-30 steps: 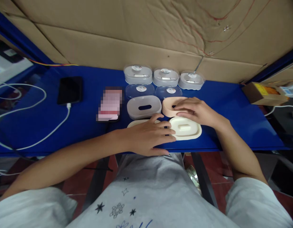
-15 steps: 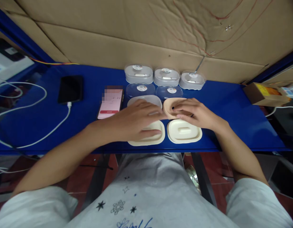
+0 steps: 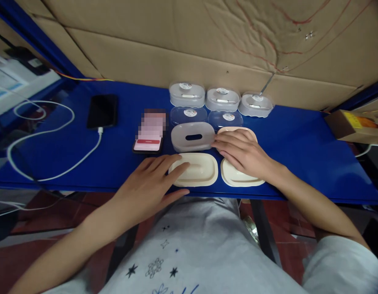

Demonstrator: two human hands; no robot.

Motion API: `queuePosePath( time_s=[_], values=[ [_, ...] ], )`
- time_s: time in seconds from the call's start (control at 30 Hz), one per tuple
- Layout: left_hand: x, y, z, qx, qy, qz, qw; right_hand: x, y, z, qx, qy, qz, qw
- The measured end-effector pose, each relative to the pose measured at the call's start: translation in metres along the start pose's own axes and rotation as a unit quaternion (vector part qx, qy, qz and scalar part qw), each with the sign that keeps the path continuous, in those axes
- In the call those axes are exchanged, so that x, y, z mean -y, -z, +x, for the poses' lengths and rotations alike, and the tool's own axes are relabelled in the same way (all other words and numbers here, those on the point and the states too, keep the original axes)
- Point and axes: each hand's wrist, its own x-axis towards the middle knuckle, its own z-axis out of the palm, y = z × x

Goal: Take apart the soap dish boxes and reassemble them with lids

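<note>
My left hand [image 3: 152,181] lies open at the table's front edge, its fingertips touching the left end of a cream oval lid [image 3: 197,169]. My right hand [image 3: 242,153] rests flat and open over a second cream lid [image 3: 238,178] and the near side of a pink oval dish [image 3: 236,131]. A grey oval dish with a slot [image 3: 192,136] sits just left of the pink one, untouched. Behind them lie two clear lids [image 3: 189,114] and three closed clear boxes [image 3: 222,99].
A phone with a pink screen [image 3: 150,134] lies left of the grey dish. Farther left a black phone [image 3: 102,110] is plugged into a white cable [image 3: 45,136]. Cardboard [image 3: 207,45] backs the blue table [image 3: 299,151]. A brown box [image 3: 354,124] sits at the right.
My left hand has pulled back from the grey dish to the front edge beside the left cream lid. My right hand has flattened and slid toward me over the right cream lid.
</note>
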Motion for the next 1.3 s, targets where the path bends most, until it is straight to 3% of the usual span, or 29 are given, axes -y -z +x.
queuePosePath(
  time_s=[0.3, 0.43, 0.53, 0.6, 0.73, 0.9, 1.07, 1.3],
  values=[
    [-0.009, -0.014, -0.012, -0.026, 0.05, -0.027, 0.998, -0.01, -0.032, 0.047, 0.088, 0.004, -0.048, 0.995],
    [-0.011, -0.021, -0.016, -0.1, 0.09, -0.032, 0.99, 0.003, -0.021, 0.045, 0.038, -0.002, -0.064, 0.997],
    [-0.013, -0.028, -0.018, -0.189, 0.106, -0.016, 0.976, 0.021, -0.011, 0.03, -0.014, 0.021, -0.061, 0.998],
    [-0.014, -0.032, -0.017, -0.209, 0.106, -0.016, 0.972, 0.035, -0.008, 0.018, -0.04, 0.049, -0.051, 0.997],
    [-0.011, -0.034, -0.014, -0.161, 0.114, -0.043, 0.979, 0.057, -0.015, 0.001, -0.038, 0.078, -0.035, 0.996],
    [-0.004, -0.037, -0.011, -0.087, 0.122, -0.103, 0.983, 0.067, -0.028, -0.005, -0.025, 0.081, -0.046, 0.995],
    [-0.003, -0.038, -0.011, -0.088, 0.148, -0.164, 0.971, 0.068, -0.035, -0.01, 0.011, 0.09, -0.086, 0.992],
    [-0.005, -0.037, -0.01, -0.086, 0.175, -0.287, 0.938, 0.07, -0.042, -0.015, -0.005, 0.116, -0.129, 0.985]
  ],
)
